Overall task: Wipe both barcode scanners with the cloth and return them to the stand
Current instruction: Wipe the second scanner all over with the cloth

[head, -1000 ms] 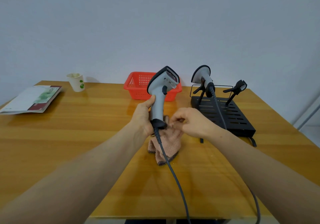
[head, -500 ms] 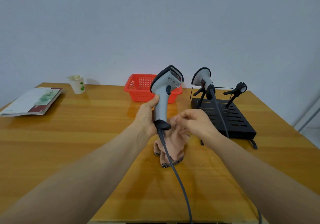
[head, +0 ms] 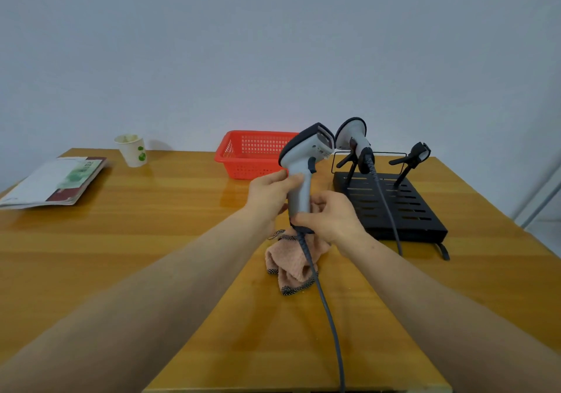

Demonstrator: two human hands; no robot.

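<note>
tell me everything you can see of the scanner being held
The scanner, held upright above the table, is light grey plastic with a dark rim round its head, a dark trigger and a grey cable leaving the handle's base. The left hand grips the upper handle, the right hand its base; the pink cloth lies below.

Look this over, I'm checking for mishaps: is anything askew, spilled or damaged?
Nothing spilled or damaged. The pink cloth lies crumpled on the table, and the right cradle of the stand is empty while the left hand and right hand hold a grey scanner.
</note>
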